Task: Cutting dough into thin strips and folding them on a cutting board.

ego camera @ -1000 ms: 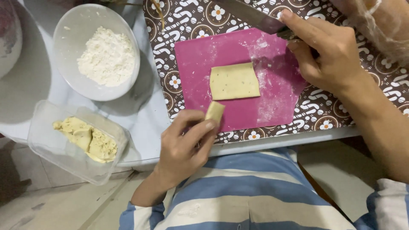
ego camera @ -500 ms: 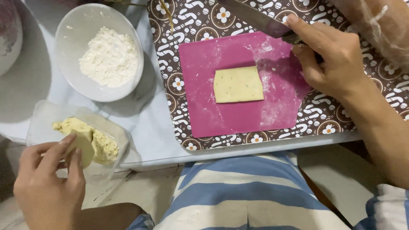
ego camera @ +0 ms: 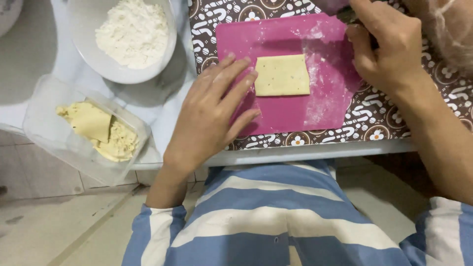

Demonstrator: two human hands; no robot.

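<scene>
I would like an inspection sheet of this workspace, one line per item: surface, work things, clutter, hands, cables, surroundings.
Surface: patterned brown and white mat on a table; pink cutting sheet on it, dusted with flour at its right side.
Work things: flat square of pale dough on the pink sheet.
Clutter: white bowl of flour; clear plastic box with dough scraps.
Hands: left hand open, fingers spread on the pink sheet, fingertips at the dough's left edge; right hand curled at the sheet's upper right; what it grips cannot be told.
Cables: nothing seen.
Surroundings: tiled floor below the table.
</scene>
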